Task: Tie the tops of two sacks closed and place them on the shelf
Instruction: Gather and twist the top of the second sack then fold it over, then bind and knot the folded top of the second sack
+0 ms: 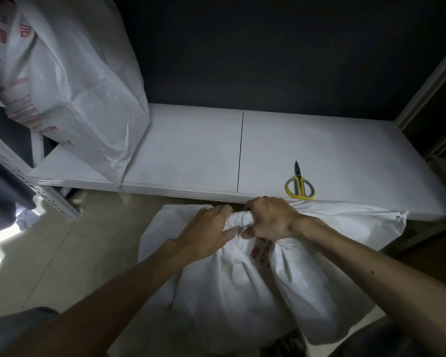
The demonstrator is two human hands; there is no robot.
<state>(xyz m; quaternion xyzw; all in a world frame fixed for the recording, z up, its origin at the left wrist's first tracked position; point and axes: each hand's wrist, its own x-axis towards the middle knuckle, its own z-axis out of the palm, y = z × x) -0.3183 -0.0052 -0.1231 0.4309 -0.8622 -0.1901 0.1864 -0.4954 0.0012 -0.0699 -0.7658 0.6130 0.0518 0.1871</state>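
My right hand (268, 220) fisted round the twisted neck of the white woven sack (229, 292), neck lying crosswise, left hand (206, 228) pinching its end

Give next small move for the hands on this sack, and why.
Probably wind a tie around the bunched neck: left hand and right hand both grip it twisted, no knot shows, and the sack is not yet on the shelf.

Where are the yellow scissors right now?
In the head view, the scissors lie on the white shelf near its front edge, to the right, just beyond the right hand that grips the bunched top of the sack.
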